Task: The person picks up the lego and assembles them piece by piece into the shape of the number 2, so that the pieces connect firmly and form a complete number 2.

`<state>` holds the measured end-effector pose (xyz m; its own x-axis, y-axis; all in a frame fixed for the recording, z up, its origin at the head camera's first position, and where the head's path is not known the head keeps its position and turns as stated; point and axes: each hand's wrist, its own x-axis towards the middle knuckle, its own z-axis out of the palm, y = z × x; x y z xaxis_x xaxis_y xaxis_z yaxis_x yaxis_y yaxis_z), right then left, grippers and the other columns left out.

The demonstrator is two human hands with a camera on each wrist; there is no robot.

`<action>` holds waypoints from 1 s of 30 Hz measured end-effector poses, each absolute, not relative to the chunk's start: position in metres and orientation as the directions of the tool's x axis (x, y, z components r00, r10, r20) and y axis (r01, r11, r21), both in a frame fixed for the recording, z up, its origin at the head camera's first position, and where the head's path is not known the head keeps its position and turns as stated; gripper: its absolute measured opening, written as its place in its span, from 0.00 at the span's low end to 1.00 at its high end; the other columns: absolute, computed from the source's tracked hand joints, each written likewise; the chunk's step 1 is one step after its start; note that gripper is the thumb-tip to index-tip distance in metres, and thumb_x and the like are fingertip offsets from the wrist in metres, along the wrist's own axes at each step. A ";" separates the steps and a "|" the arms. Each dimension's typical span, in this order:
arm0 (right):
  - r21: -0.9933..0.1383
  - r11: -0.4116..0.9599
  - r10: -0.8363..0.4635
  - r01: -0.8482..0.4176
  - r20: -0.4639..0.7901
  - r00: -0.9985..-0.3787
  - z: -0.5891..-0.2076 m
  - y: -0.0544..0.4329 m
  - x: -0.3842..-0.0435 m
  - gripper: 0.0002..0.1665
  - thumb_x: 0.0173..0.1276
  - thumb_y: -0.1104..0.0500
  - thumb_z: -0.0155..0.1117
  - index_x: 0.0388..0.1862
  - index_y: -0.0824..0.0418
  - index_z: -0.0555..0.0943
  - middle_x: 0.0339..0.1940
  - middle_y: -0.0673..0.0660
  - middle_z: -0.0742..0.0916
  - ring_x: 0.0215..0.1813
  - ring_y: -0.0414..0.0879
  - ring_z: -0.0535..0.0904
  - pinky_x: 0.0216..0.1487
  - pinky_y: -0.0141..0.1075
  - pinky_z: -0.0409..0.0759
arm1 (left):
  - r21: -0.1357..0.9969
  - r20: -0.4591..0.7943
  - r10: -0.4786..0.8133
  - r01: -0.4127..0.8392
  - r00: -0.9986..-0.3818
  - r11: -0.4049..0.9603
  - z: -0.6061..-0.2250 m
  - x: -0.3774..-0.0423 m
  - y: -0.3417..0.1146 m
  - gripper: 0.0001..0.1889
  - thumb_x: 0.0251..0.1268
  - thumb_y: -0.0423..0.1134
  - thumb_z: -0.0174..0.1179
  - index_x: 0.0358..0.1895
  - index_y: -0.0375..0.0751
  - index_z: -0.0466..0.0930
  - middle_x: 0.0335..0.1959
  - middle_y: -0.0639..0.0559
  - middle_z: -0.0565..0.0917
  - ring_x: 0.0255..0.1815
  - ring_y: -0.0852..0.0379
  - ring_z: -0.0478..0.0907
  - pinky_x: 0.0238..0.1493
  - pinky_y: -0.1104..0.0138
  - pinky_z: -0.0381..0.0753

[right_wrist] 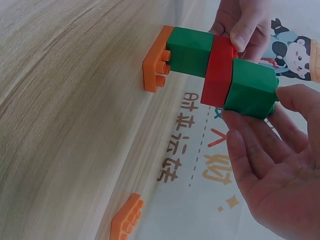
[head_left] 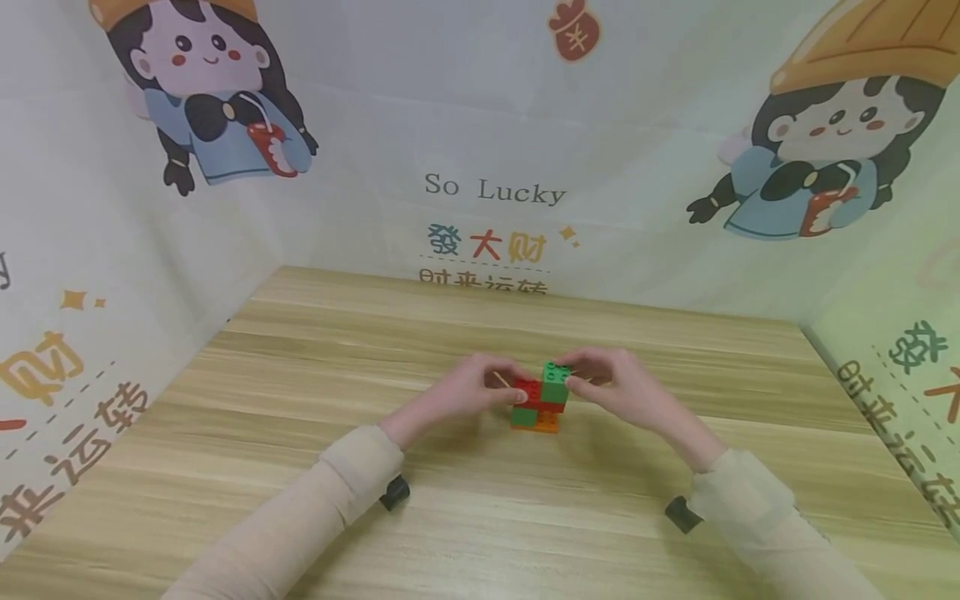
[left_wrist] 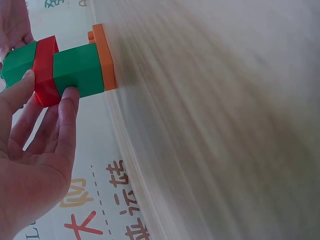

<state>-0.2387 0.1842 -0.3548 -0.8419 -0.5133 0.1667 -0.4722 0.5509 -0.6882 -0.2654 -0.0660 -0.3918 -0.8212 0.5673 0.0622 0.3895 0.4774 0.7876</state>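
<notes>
So the left hand (head_left: 478,387) has 1 red brick (right_wrist: 217,75) pinched, right hand (head_left: 621,385) grips the top green (right_wrist: 250,87) of 2. 1 orange base (right_wrist: 154,62) on the tabletop (head_left: 480,533), 1 loose orange (right_wrist: 125,219) apart.

The bricks (right_wrist: 218,72) are smooth, glossy plastic; the tabletop (head_left: 510,517) wood-grained, satiny; the sleeves (head_left: 277,521) matt cloth.

Wood-grain table (head_left: 300,358), orange bricks (right_wrist: 152,62) atop

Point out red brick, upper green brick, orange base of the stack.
Red brick (right_wrist: 217,72), right wrist view: side face.
Upper green brick (head_left: 555,390), head view: front face.
Orange base (left_wrist: 104,57), left wrist view: side edge.
</notes>
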 end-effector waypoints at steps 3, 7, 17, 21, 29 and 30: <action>-0.695 0.539 -0.515 -0.475 0.174 -0.839 -0.355 0.184 -0.239 0.18 0.71 0.62 0.61 0.58 0.64 0.80 0.53 0.62 0.88 0.51 0.53 0.86 0.54 0.45 0.85 | 0.780 0.064 0.569 0.396 -0.820 0.483 -0.390 -0.265 -0.066 0.15 0.65 0.40 0.65 0.55 0.46 0.83 0.45 0.51 0.88 0.41 0.57 0.84 0.45 0.67 0.83; -0.698 0.529 -0.515 -0.483 0.189 -0.836 -0.355 0.185 -0.237 0.18 0.70 0.63 0.62 0.58 0.63 0.80 0.54 0.62 0.87 0.53 0.55 0.86 0.56 0.50 0.84 | 0.770 0.071 0.574 0.411 -0.816 0.488 -0.388 -0.265 -0.064 0.16 0.65 0.40 0.65 0.55 0.45 0.83 0.45 0.50 0.88 0.41 0.58 0.85 0.48 0.67 0.84; -0.683 0.550 -0.512 -0.482 0.180 -0.840 -0.353 0.185 -0.236 0.18 0.71 0.61 0.62 0.59 0.61 0.80 0.57 0.62 0.86 0.56 0.57 0.85 0.58 0.53 0.82 | 0.771 0.064 0.568 0.402 -0.820 0.493 -0.386 -0.264 -0.064 0.16 0.64 0.39 0.65 0.54 0.45 0.83 0.45 0.49 0.88 0.41 0.58 0.85 0.47 0.68 0.84; -0.674 0.555 -0.518 -0.488 0.179 -0.836 -0.352 0.185 -0.236 0.18 0.71 0.61 0.61 0.58 0.61 0.80 0.56 0.62 0.87 0.54 0.56 0.86 0.57 0.52 0.83 | 0.773 0.062 0.567 0.398 -0.821 0.493 -0.387 -0.264 -0.065 0.15 0.64 0.39 0.65 0.54 0.45 0.83 0.44 0.50 0.88 0.42 0.58 0.85 0.49 0.68 0.84; -0.682 0.556 -0.509 -0.475 0.173 -0.843 -0.355 0.183 -0.235 0.18 0.70 0.61 0.62 0.58 0.60 0.80 0.55 0.60 0.87 0.53 0.54 0.86 0.56 0.51 0.84 | 0.772 0.063 0.570 0.402 -0.819 0.493 -0.389 -0.263 -0.066 0.15 0.65 0.40 0.65 0.54 0.46 0.83 0.44 0.50 0.88 0.41 0.59 0.84 0.47 0.69 0.83; -0.680 0.556 -0.507 -0.477 0.177 -0.844 -0.355 0.183 -0.235 0.18 0.70 0.61 0.62 0.58 0.60 0.80 0.55 0.60 0.87 0.52 0.54 0.86 0.56 0.51 0.84 | 0.772 0.066 0.570 0.403 -0.819 0.491 -0.389 -0.264 -0.067 0.15 0.65 0.39 0.65 0.54 0.46 0.83 0.44 0.50 0.88 0.41 0.59 0.84 0.47 0.69 0.83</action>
